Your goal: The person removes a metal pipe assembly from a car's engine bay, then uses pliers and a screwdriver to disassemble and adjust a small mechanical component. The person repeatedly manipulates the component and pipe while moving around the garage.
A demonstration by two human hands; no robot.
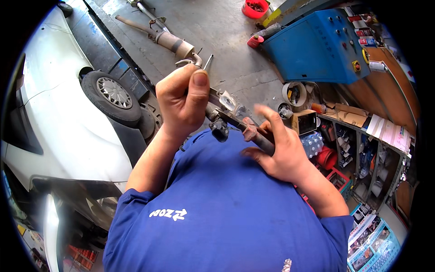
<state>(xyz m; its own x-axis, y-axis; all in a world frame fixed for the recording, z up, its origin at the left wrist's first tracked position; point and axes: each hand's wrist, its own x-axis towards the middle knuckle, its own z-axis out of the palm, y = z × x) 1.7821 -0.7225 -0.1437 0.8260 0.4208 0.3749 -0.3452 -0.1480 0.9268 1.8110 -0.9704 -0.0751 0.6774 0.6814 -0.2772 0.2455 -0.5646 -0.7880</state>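
In front of my chest is a long, dirty metal part with a dark rod [265, 144], a reddish rusty collar [249, 129], a black cap-like piece [219, 131] and a shiny bracket with a hole [228, 101]. My left hand [185, 99] is closed in a fist at its far left end, thumb uppermost. A thin silver shaft [209, 61] shows just beyond that fist; whether the hand grips it is unclear. Around the rod's near right end, my right hand [286, 152] has thumb and forefinger spread apart. The forefinger is slightly blurred, and its other fingers are mostly hidden.
At left stands a white car [63, 113] with a loose-looking wheel [111, 97] beside it. An exhaust muffler [174, 45] lies on the concrete floor ahead. To the right are a blue control cabinet [312, 47], a red bucket [254, 9] and cluttered shelves [362, 131].
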